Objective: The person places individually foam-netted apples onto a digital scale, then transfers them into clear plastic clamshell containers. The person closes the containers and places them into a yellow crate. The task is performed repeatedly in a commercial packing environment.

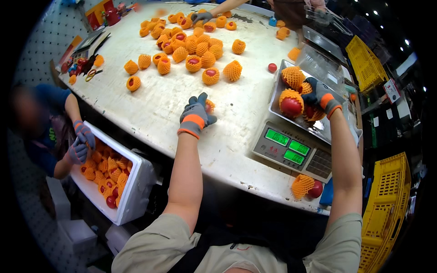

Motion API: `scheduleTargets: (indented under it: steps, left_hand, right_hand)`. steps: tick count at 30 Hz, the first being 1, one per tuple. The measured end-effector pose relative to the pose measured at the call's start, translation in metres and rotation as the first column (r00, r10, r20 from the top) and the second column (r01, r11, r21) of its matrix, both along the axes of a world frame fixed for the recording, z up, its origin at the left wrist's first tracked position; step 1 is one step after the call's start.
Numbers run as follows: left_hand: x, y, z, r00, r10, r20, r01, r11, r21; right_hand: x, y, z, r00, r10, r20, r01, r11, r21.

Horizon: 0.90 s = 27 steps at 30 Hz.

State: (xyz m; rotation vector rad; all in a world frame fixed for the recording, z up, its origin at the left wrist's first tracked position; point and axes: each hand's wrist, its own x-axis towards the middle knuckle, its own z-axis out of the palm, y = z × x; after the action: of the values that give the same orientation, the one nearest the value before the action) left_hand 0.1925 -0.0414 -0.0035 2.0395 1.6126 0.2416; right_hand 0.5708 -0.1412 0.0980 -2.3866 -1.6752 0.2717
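On the white tabletop [235, 136], my left hand [195, 115], in a grey-and-orange work glove, has its thumb and fingers around a red fruit in an orange foam net [209, 106]. My right hand [322, 97], gloved alike, is over the metal pan [276, 100] of a digital scale [290, 146]. Its fingers close about a netted fruit [306, 88], mostly hidden by the glove. Beside it in the pan lie other netted fruits, among them a large red one [292, 105]. Green displays on the scale are lit.
Several netted fruits [201, 49] spread over the far table, where another person's gloved hand [202, 17] reaches in. At left, a co-worker's hands [80, 146] are above a white foam box [136, 170] of netted fruits. Scissors [91, 75] lie leftward; yellow crates [385, 211] stand right.
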Motion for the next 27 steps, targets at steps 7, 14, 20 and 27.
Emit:
scheduleTargets:
  steps: [7,14,20,27]
  left_hand:
    - [0.009,0.027,-0.038,0.931,0.010,0.366,-0.005,1.000,-0.013]
    - [0.076,-0.042,0.049,0.169,-0.050,0.984,0.329,0.944,-0.008]
    - [0.167,-0.016,0.057,0.482,-0.324,0.814,0.138,0.946,0.295]
    - [0.172,0.012,0.094,0.720,-0.527,0.452,0.553,0.829,0.086]
  right_hand:
    - [-0.031,-0.037,0.032,0.917,0.081,-0.390,0.151,0.835,0.529]
    - [-0.130,-0.169,-0.059,0.413,0.280,-0.867,0.111,0.929,0.353]
    - [-0.190,-0.213,-0.129,0.660,0.179,-0.730,0.037,0.962,0.270]
    - [-0.201,-0.206,-0.125,0.783,0.151,-0.603,0.060,0.947,0.315]
